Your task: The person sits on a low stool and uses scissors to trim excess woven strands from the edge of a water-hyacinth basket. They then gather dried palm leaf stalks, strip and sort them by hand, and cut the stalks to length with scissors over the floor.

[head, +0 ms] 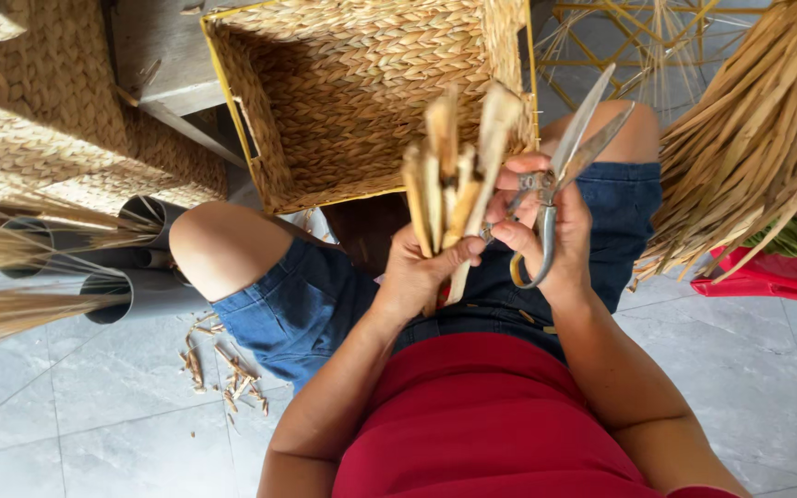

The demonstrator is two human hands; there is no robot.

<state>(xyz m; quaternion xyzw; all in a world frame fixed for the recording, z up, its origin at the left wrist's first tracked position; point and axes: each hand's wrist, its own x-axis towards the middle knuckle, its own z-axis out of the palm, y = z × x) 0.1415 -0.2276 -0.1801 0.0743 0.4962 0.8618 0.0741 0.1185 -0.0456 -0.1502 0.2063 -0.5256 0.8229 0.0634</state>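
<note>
Now | left hand (414, 277) clenched on straw bundle (454, 161) | right hand (555, 231) fingers grasping scissors (560, 171)

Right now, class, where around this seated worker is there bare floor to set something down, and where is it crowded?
Bare grey floor tiles lie lower left, bordered by the grey plastic pipes and scattered straw offcuts. Another patch lies below the red plastic seat. Ahead is crowded: woven straw basket, left hand gripping cut stalks, right hand holding metal scissors.
</note>
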